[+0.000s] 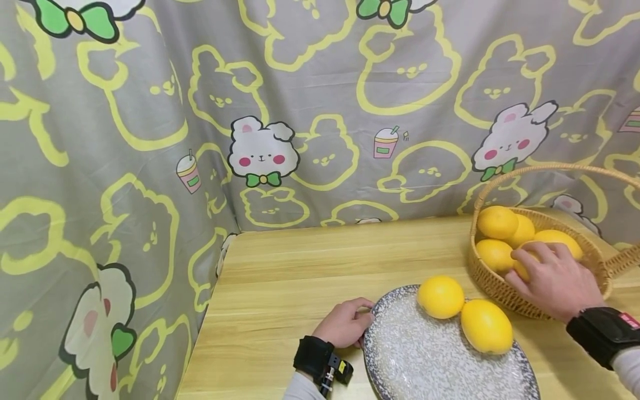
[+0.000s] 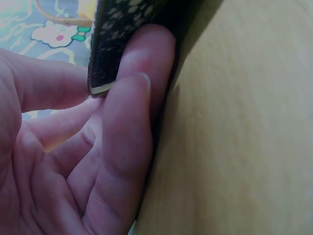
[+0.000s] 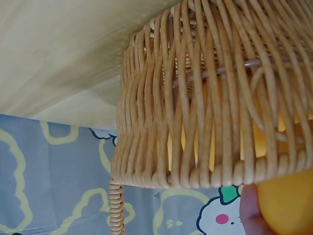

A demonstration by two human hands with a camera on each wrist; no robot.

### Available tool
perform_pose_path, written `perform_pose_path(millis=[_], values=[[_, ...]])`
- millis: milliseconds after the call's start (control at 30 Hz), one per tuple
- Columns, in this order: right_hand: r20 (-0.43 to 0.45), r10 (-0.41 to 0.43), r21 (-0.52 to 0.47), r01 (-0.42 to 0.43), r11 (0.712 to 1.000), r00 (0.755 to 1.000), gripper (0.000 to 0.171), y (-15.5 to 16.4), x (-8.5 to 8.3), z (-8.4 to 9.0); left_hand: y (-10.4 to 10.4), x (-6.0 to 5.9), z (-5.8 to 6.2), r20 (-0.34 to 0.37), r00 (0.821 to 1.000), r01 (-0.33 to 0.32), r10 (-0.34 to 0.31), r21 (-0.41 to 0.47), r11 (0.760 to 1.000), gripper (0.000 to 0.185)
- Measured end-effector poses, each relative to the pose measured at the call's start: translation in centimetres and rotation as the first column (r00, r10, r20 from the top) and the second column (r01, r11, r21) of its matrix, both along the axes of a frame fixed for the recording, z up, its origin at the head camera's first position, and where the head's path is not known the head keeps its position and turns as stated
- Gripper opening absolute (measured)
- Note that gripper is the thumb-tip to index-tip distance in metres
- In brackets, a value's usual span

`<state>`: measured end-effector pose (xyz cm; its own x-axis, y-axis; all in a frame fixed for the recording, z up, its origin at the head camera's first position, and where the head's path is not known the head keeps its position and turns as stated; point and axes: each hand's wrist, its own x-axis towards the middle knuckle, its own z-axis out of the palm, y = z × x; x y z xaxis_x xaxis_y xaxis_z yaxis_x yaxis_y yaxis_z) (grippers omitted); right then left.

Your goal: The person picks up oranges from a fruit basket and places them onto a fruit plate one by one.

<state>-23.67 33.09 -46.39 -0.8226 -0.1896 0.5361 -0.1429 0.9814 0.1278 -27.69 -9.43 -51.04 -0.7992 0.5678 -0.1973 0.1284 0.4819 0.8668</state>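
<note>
Lemon (image 1: 522, 265) in the basket (image 1: 492, 283) at 3 o'clock: right hand (image 1: 555, 280) fingers curl round it. Left hand (image 1: 345, 324) pinches the plate (image 1: 400, 355) rim at 9 o'clock.

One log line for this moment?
left hand holds plate rim | right hand grips lemon in basket | two lemons on plate

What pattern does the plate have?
The plate is white with fine grey speckles and a dark speckled rim; the head view shows it best.
</note>
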Motion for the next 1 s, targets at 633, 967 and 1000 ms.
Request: perform_pose_path(millis=[633,967,1000], values=[[-0.021,0.063,-0.081,-0.065,0.995,0.998,0.034,-2.7,0.7,1.8,0.0,0.2,0.2,-0.012,1.0,-0.007,0.007,-0.009,1.0,0.037],[-0.113,0.202,-0.085,-0.212,0.974,0.973,0.032,-5.9,1.0,2.2,0.0,0.2,0.2,-0.012,1.0,0.0,0.0,-0.006,1.0,0.037],[-0.115,0.21,-0.08,-0.22,0.972,0.971,0.034,-6.2,1.0,2.2,0.0,0.2,0.2,-0.011,1.0,0.001,-0.001,-0.004,1.0,0.037]])
